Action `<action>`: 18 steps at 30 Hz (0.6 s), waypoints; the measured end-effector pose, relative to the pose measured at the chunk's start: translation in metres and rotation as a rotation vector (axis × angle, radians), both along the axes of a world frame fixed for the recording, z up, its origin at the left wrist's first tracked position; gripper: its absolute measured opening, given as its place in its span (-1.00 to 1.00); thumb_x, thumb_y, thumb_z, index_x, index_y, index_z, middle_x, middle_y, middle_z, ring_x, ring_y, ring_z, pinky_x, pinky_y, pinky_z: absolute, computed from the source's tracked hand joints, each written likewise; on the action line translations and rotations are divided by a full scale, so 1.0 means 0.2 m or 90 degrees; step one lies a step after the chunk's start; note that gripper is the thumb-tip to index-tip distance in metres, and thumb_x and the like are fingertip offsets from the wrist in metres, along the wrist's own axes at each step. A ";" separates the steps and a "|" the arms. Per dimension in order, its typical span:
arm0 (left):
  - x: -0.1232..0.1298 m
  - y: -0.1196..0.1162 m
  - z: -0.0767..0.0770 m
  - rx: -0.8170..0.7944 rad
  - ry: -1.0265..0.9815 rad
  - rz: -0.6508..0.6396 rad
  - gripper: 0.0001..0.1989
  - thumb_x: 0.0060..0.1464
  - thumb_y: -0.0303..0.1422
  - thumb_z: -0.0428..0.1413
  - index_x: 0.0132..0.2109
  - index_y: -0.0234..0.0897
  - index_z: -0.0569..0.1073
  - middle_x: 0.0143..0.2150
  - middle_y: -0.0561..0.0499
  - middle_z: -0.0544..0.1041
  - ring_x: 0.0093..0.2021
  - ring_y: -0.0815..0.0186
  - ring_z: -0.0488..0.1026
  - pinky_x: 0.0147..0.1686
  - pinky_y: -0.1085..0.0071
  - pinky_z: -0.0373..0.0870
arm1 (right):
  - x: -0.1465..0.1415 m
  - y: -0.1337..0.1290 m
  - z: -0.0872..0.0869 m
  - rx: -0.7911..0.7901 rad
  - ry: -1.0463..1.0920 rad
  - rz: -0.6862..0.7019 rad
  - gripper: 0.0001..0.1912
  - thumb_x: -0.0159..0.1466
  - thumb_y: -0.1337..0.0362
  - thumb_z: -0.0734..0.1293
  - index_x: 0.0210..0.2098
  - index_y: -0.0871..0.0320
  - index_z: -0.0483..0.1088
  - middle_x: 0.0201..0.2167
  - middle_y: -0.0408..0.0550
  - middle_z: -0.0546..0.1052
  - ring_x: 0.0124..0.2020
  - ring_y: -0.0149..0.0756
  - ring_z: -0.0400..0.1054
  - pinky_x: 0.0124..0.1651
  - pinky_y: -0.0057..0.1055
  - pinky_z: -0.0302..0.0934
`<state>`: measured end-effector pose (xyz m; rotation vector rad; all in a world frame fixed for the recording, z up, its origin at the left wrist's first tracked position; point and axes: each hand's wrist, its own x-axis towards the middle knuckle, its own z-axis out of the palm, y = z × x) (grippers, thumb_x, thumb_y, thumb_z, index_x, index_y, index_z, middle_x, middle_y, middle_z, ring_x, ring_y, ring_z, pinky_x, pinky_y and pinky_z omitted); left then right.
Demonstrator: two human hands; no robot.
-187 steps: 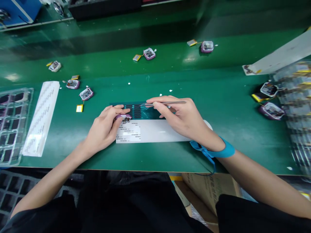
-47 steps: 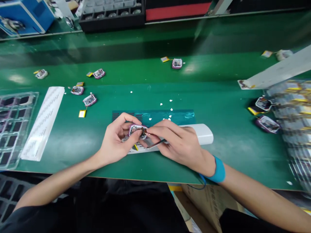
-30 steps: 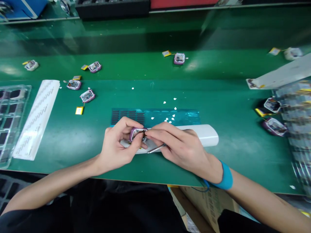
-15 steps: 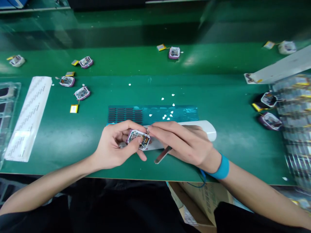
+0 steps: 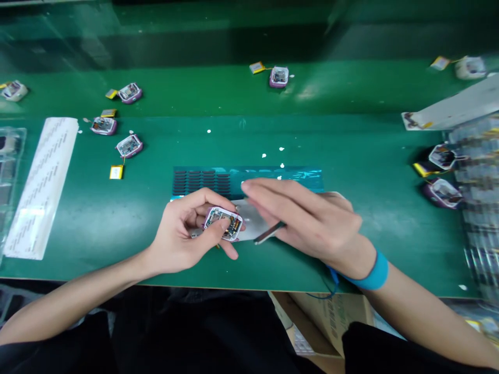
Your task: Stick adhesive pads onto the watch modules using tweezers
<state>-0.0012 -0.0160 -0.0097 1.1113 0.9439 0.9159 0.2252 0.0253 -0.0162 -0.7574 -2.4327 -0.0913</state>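
Observation:
My left hand (image 5: 183,231) is closed around a small purple-and-white watch case (image 5: 234,224) whose circuit board faces up. The thumb presses on the board, and the fingers wrap the far side. To its right, my right hand (image 5: 307,218) is apart from the case, its fingers together over the far edge of a white strip (image 5: 253,221). Metal tweezers (image 5: 268,232) are tucked in this hand, with only their blunt end showing below the palm. White round tabbed stickers (image 5: 281,149) lie beyond the right hand, some hidden by it.
A blue film sheet (image 5: 307,179) with rows of dark pads lies behind my hands. Open watch cases with yellow-edged batteries (image 5: 116,172) are spread at left, back and right. A printed white sheet (image 5: 41,187) lies at left, stacked clear trays (image 5: 481,218) at right.
My right hand has moved away from the watch case, to the right and slightly up, with the tweezers still in it. My left hand keeps the case in nearly the same place.

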 end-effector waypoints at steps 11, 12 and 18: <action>0.02 -0.01 -0.01 0.059 0.036 0.051 -0.89 0.24 -0.47 0.19 -0.14 -0.27 0.39 -0.36 0.04 0.62 -0.50 0.28 0.67 -0.53 0.54 0.63 | 0.02 -0.03 0.02 -0.050 -0.012 0.136 -0.77 0.51 0.44 0.19 0.08 0.33 0.39 0.02 0.21 0.63 -0.13 -0.20 0.63 -0.23 -0.36 0.56; 0.02 -0.02 -0.01 0.070 0.038 0.058 -0.90 0.24 -0.49 0.18 -0.13 -0.28 0.40 -0.35 0.04 0.62 -0.50 0.29 0.67 -0.52 0.53 0.64 | 0.01 -0.04 0.00 -0.037 0.008 0.130 -0.76 0.50 0.44 0.19 0.09 0.33 0.40 0.02 0.21 0.63 -0.13 -0.19 0.63 -0.24 -0.34 0.57; 0.05 -0.06 -0.06 0.174 0.123 0.117 -0.91 0.26 -0.48 0.17 -0.11 -0.27 0.44 -0.33 0.02 0.64 -0.43 0.31 0.67 -0.49 0.51 0.64 | -0.02 -0.07 -0.05 -0.022 0.020 0.118 -0.71 0.43 0.48 0.23 0.12 0.36 0.40 0.01 0.23 0.63 -0.14 -0.14 0.63 -0.23 -0.31 0.60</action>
